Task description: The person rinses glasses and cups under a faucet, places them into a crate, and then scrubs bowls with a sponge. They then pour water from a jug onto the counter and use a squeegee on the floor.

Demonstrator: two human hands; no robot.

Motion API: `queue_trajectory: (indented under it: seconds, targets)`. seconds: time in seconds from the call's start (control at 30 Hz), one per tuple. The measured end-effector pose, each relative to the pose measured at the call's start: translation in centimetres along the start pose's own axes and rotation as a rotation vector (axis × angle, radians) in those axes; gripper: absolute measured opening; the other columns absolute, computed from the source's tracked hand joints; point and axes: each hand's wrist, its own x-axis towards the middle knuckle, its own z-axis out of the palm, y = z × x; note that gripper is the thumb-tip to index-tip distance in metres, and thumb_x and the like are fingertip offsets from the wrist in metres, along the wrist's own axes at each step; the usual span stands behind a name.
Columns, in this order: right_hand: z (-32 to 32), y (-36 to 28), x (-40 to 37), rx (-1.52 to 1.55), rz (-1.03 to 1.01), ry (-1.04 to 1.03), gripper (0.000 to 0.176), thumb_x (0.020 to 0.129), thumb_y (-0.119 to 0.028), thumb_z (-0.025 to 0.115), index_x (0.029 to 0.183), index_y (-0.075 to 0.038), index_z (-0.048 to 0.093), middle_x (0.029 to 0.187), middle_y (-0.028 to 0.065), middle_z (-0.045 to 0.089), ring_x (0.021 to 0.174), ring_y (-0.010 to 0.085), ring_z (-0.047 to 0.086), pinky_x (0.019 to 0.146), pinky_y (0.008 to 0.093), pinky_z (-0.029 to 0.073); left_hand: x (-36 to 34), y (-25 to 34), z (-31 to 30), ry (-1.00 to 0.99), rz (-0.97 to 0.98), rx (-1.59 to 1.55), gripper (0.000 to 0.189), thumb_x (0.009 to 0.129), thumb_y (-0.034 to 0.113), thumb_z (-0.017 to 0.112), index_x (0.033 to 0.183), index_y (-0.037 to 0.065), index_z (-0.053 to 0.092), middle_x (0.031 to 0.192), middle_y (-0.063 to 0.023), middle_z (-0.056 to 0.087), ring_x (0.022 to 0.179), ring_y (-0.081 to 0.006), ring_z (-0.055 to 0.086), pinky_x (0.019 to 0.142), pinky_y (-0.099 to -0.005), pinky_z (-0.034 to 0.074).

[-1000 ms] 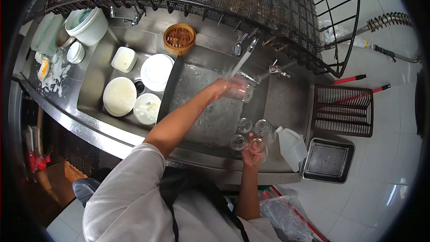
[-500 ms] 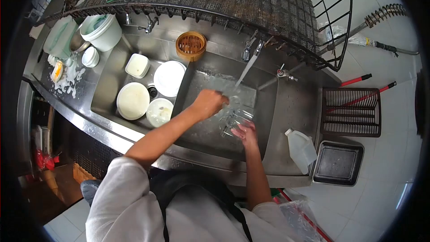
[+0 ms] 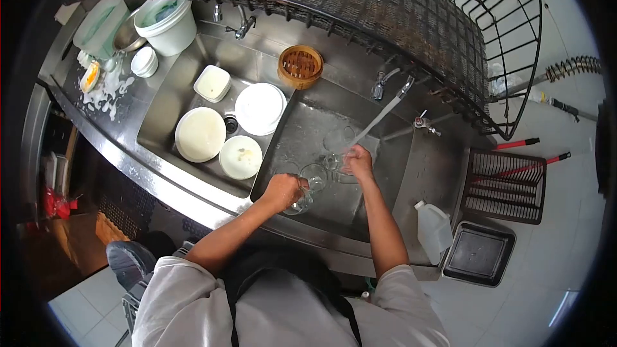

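Low at the front of the right basin [image 3: 360,209], my left hand [image 3: 281,193] has its fingers closed on a clear glass cup [image 3: 299,205]. My right hand [image 3: 360,162] grips another clear glass [image 3: 334,162] beneath the running tap [image 3: 406,87], whose stream falls beside the fingers. Between my hands stands a clear glass [image 3: 315,177], and one more glass [image 3: 339,139] is behind it. Their outlines overlap and are hard to separate against the wet steel.
The left basin holds a cream bowl [image 3: 200,135], white plates [image 3: 257,109], a small bowl [image 3: 241,157] and a square tub [image 3: 213,83]. A bamboo steamer [image 3: 300,66] rests on the back ledge. A wire rack [image 3: 360,0] overhangs the sink. A plastic jug [image 3: 434,228] lies at right.
My left hand has moved down and toward the basin's front, now with a glass cup. My right hand has risen to the water stream. The camera view has shifted slightly.
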Motion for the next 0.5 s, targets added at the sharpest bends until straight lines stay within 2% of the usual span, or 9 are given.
queue_trajectory:
  seconds: [0.1,0.2,0.4,0.5]
  targets:
    - [0.1,-1.3,-1.0,-0.608,-0.484,0.08,0.032,0.076,0.006,0.059,0.1,-0.013,0.068,0.096,0.0146,0.068,0.08,0.0315,0.067,0.068,0.0394,0.054,-0.1,-0.1,0.5,-0.041,0.004,0.024,0.021,0.073,0.014,0.072,0.094,0.018,0.074,0.08,-0.0148,0.069,0.077,-0.033,0.067,0.07,-0.0432,0.053]
    - [1.1,-5.5,-2.7,-0.831,-0.687,0.039,0.032,0.072,0.004,0.062,0.097,-0.015,0.069,0.1,0.0156,0.066,0.088,0.0357,0.065,0.078,0.0427,0.052,0.0,0.3,0.4,-0.151,-0.04,0.005,0.025,0.074,0.015,0.07,0.099,0.016,0.072,0.084,-0.0163,0.069,0.081,-0.0343,0.067,0.072,-0.0443,0.053]
    - [3.9,-10.9,-4.6,-1.23,-0.831,-0.157,0.034,0.07,0.004,0.064,0.097,-0.017,0.068,0.097,0.0123,0.061,0.087,0.0359,0.065,0.077,0.0458,0.052,0.2,0.2,1.6,-0.154,0.017,0.062,0.021,0.074,0.016,0.072,0.095,0.019,0.074,0.08,-0.0156,0.068,0.076,-0.0337,0.067,0.07,-0.0445,0.053]
    - [2.9,-11.7,-5.5,-1.107,-0.799,-0.28,0.034,0.072,0.004,0.062,0.097,-0.018,0.068,0.096,0.0128,0.061,0.087,0.0365,0.064,0.076,0.046,0.052,-0.1,-0.1,1.7,-0.15,0.03,0.026,0.02,0.075,0.018,0.072,0.095,0.02,0.073,0.08,-0.0148,0.068,0.076,-0.034,0.067,0.07,-0.0444,0.053]
